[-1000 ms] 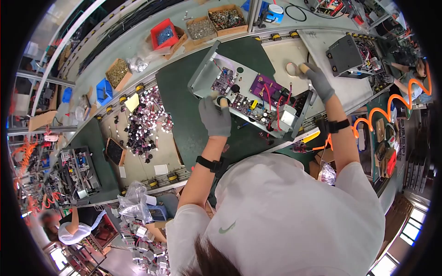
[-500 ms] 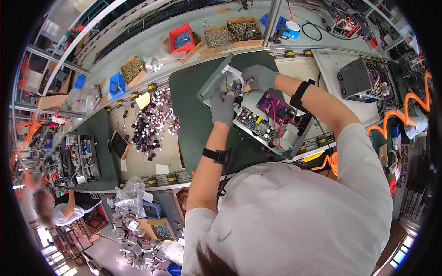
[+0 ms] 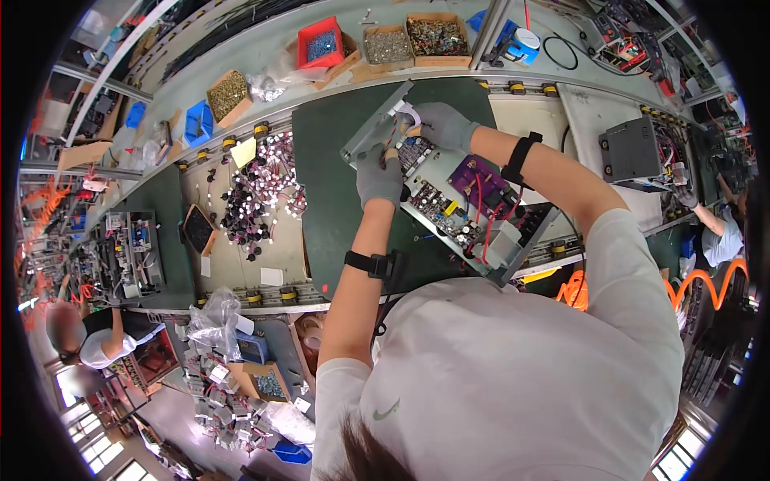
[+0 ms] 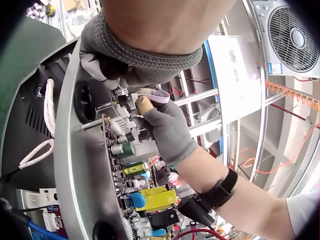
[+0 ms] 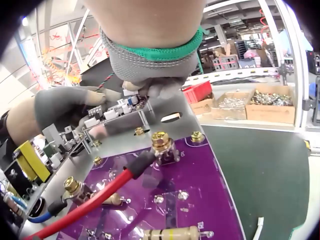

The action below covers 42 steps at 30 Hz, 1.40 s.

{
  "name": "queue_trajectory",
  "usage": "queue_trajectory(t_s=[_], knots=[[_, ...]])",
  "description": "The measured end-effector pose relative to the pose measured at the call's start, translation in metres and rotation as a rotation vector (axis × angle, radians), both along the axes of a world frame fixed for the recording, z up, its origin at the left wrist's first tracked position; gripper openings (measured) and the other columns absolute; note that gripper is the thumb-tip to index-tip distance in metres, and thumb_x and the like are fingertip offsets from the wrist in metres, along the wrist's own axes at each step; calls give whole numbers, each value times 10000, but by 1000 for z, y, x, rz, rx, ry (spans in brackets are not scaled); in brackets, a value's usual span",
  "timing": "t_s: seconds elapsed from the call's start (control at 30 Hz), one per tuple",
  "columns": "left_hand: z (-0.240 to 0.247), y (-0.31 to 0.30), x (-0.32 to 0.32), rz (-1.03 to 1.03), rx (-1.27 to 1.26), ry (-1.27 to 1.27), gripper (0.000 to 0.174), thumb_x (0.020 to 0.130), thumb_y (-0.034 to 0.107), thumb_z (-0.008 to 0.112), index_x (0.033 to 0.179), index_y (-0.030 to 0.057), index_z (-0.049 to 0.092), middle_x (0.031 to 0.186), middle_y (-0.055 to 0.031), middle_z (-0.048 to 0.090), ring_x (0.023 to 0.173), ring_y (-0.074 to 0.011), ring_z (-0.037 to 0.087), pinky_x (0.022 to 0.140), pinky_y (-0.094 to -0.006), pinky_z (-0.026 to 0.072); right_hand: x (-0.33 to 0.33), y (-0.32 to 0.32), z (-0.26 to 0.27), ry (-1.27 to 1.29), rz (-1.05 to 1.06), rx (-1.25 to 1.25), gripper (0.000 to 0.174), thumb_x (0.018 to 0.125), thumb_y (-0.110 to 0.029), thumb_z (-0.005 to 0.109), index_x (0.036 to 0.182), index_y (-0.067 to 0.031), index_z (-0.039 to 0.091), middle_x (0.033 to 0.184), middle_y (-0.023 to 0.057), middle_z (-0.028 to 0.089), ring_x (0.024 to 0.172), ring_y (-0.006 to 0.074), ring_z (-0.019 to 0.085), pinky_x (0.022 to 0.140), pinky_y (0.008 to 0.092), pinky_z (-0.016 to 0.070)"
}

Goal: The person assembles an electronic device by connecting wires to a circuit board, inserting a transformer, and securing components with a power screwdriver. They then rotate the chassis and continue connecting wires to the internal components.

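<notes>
An open metal chassis [image 3: 433, 164] lies at an angle, carrying a small circuit board [image 3: 413, 154], a longer component board [image 3: 437, 212] and a purple board [image 3: 468, 178]. The gloved right hand [image 3: 449, 128] bends over the small board; in the left wrist view the right hand [image 4: 172, 130] pinches a pale ribbon cable [image 4: 157, 96] by its end. From the other side, the gloved left hand [image 3: 378, 176] reaches over the chassis edge. Its fingers [image 5: 102, 95] are at the small board's connectors [image 5: 112, 114], close to the right fingertips; what they grip is hidden.
A dark green mat [image 3: 337, 240] lies under the chassis. Cables in a pile [image 3: 257, 196] lie to the left, boxes of small parts [image 3: 437, 36] and a red bin [image 3: 319, 44] behind. A dark cased unit [image 3: 630, 152] stands to the right. Other people are at both sides.
From the area right of the chassis, the right hand has come over the small board. The left hand has moved along the chassis edge to the same board.
</notes>
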State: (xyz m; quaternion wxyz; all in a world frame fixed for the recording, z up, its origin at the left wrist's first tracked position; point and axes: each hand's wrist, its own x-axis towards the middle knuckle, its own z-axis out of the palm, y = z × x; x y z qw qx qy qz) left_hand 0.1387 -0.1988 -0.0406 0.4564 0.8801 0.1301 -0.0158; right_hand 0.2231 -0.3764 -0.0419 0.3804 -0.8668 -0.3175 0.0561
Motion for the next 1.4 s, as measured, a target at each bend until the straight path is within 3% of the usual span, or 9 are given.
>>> queue_trajectory(t_s=[0.1, 0.43, 0.63, 0.77, 0.83, 0.93, 1.0, 1.1, 1.4], knots=[[-14, 1, 8, -17, -8, 3, 375, 799, 290, 549, 1115, 92, 592, 1027, -203, 562, 923, -370, 569, 812, -390, 450, 5, 0, -11, -42, -24, -32, 163, 790, -205, 640, 931, -126, 626, 905, 141, 622, 864, 337, 579, 740, 404, 459], [5, 7, 29, -150, -68, 231, 434, 779, 333, 544, 1135, 86, 575, 1049, -178, 622, 970, -354, 587, 833, -383, 448, 1, 13, 14, -150, -36, -379, 196, 744, -101, 601, 917, -183, 644, 909, 98, 628, 874, 317, 587, 747, 402, 464], [-4, 6, 38, -57, -141, 298, 478, 775, 386, 550, 1160, 103, 576, 1068, -165, 623, 974, -340, 591, 846, -380, 448, -3, 16, 18, -222, -28, -498, 201, 712, -92, 610, 873, -201, 660, 887, 85, 634, 870, 288, 601, 738, 392, 466], [-8, 11, 46, -133, 20, 250, 477, 783, 413, 532, 1126, 88, 597, 1080, -170, 618, 982, -326, 590, 842, -366, 449, 7, 15, 12, -105, -26, -469, 313, 705, -75, 596, 967, -230, 670, 863, 111, 650, 801, 293, 619, 731, 381, 485], [-4, 15, 56, -290, 26, 462, 496, 779, 451, 527, 1090, 76, 617, 1094, -166, 614, 1000, -305, 586, 847, -345, 445, 12, 8, 15, -88, -33, -432, 338, 702, -79, 598, 989, -240, 675, 852, 122, 655, 772, 290, 624, 731, 372, 490], [-7, 15, 50, -258, 12, 378, 519, 764, 483, 543, 1064, 68, 629, 1098, -161, 614, 1011, -286, 584, 850, -329, 440, 16, -4, 21, 113, -77, -379, 293, 725, -122, 608, 1001, -176, 687, 780, 103, 668, 654, 238, 631, 632, 339, 508], [-16, 14, 51, -222, -16, 388, 548, 750, 502, 553, 1065, 60, 627, 1097, -164, 615, 1012, -285, 583, 854, -328, 437, 24, -7, -1, 764, -390, 211, 195, 742, -190, 631, 881, -65, 688, 706, 50, 645, 558, 149, 587, 495, 275, 474], [-18, 12, 53, -170, -32, 408, 591, 727, 525, 568, 1061, 41, 627, 1095, -171, 616, 1007, -284, 586, 857, -333, 436, 25, -3, 15, 902, -371, -25, 334, 780, -303, 660, 806, 29, 629, 664, 20, 592, 505, 97, 522, 404, 213, 371], [-10, 9, 55, -90, -135, 502, 606, 706, 510, 585, 1098, 49, 618, 1123, -170, 608, 1021, -290, 592, 875, -337, 443, 29, 18, 8, 869, -362, -279, 387, 707, -397, 713, 696, -19, 630, 571, 46, 549, 475, 132, 482, 411, 287, 360]])
